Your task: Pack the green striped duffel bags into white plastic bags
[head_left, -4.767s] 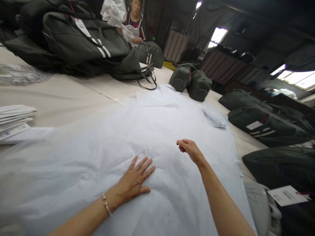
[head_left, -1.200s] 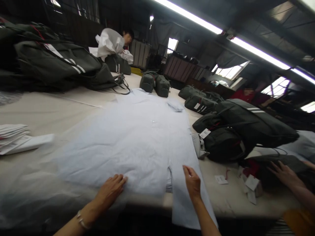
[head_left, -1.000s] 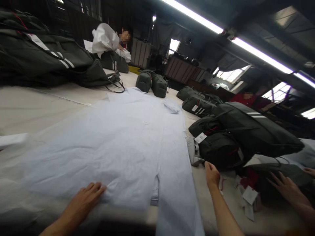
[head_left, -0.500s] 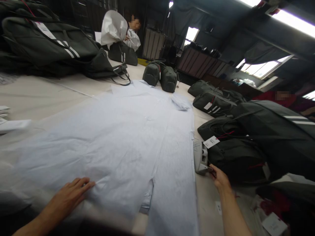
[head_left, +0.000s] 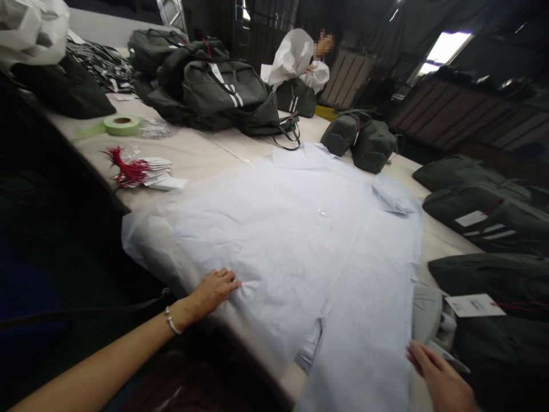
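Thin white sheets (head_left: 295,240), creased and overlapping, are spread over the table. My left hand (head_left: 217,289), with a bracelet at the wrist, rests at their near left part; its fingers are bent in and grip a fold. At the right edge of the sheets, my right hand (head_left: 440,372) has thumb and fingers pressed together; what lies between them is too small to make out. Just beyond it stands a grey tape dispenser (head_left: 426,315), partly hidden by a white tag (head_left: 475,305) of a dark bag (head_left: 493,343). A small folded piece (head_left: 394,194) lies on the sheets' far right.
Dark green bags (head_left: 225,88) are piled at the back left, and more bags (head_left: 484,206) line the right side. Tags with red strings (head_left: 131,169) and a green tape roll (head_left: 122,125) lie at left. A person (head_left: 313,63) handles a white cover behind the table (head_left: 206,154).
The view has swung left, bringing the tape roll and tags into sight. My right hand has moved from the dispenser's near end to the sheets' edge. My left fingers have curled in.
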`<state>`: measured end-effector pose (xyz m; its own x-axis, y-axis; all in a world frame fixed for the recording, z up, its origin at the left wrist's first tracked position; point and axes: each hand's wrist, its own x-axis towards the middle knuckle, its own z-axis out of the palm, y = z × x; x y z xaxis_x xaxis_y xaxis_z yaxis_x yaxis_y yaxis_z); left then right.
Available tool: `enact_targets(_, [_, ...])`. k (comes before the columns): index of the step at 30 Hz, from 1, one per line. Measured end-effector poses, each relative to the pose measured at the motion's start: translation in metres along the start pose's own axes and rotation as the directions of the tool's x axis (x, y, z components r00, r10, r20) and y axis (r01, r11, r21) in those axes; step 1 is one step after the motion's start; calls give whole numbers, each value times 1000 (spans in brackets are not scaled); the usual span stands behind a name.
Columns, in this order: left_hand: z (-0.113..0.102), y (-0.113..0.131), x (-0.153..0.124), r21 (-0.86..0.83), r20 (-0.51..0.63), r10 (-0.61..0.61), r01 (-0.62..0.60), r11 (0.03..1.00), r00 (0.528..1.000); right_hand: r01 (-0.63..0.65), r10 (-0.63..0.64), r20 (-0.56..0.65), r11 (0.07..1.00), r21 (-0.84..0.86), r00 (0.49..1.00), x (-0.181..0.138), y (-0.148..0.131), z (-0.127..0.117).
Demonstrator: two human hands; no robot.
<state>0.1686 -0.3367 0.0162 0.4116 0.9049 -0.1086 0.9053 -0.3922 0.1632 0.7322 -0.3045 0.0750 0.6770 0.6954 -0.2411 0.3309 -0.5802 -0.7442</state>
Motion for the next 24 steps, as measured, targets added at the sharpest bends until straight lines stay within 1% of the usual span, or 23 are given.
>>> enact_targets(1, [1, 0, 0, 4, -8, 5, -5, 1000, 1000, 71, -71, 139, 997, 7, 988, -26, -31, 29])
enact_targets(2, [1, 0, 0, 6, -13, 10, -10, 1000, 1000, 133, -139, 280, 990, 40, 950, -52, -62, 60])
enact_targets(3, [1, 1, 0, 6, -19, 14, -14, 1000, 1000, 198, -217, 427, 976, 88, 878, -78, -91, 93])
enact_targets(4, [1, 1, 0, 1, -27, 20, -20, 1000, 999, 236, -270, 570, 962, 135, 776, -101, -117, 125])
enact_targets(5, [0, 1, 0, -8, -39, 25, -25, 1000, 999, 243, -293, 686, 955, 172, 666, -120, -139, 156])
enact_targets(6, [0, 1, 0, -19, -54, 29, -30, 999, 998, 239, -295, 790, 952, 194, 537, -135, -156, 183])
enact_targets(7, [-1, 0, 0, -34, -67, 32, -34, 999, 997, 252, -290, 835, 949, 188, 467, -145, -169, 207])
enact_targets(8, [-1, 0, -1, -50, -76, 34, -37, 998, 997, 272, -279, 856, 947, 170, 435, -151, -177, 227])
enact_targets(9, [-2, 0, -1, -67, -83, 33, -38, 997, 996, 299, -266, 860, 944, 140, 436, -152, -181, 244])
enact_targets(11, [-1, 0, -1, -102, -88, 31, -39, 994, 996, 360, -236, 837, 932, 50, 494, -146, -180, 268])
enact_targets(13, [0, 0, 0, -128, -95, 31, -43, 991, 995, 413, -186, 818, 908, -69, 545, -135, -171, 285])
enact_targets(16, [0, -1, 0, -158, -119, 32, -50, 986, 992, 494, -128, 772, 829, -262, 623, -122, -154, 299])
enact_targets(18, [-1, -2, 0, -175, -128, 37, -59, 983, 991, 534, -109, 744, 765, -361, 659, -117, -147, 304])
enact_targets(20, [-2, -3, -1, -191, -130, 40, -65, 979, 991, 556, -102, 711, 703, -444, 696, -112, -146, 304])
enact_targets(22, [-3, -3, -1, -204, -126, 46, -71, 976, 991, 559, -117, 658, 649, -516, 744, -107, -149, 297])
enact_targets(24, [-4, -3, 0, -205, -113, 52, -74, 976, 992, 550, -158, 599, 622, -557, 785, -102, -151, 285])
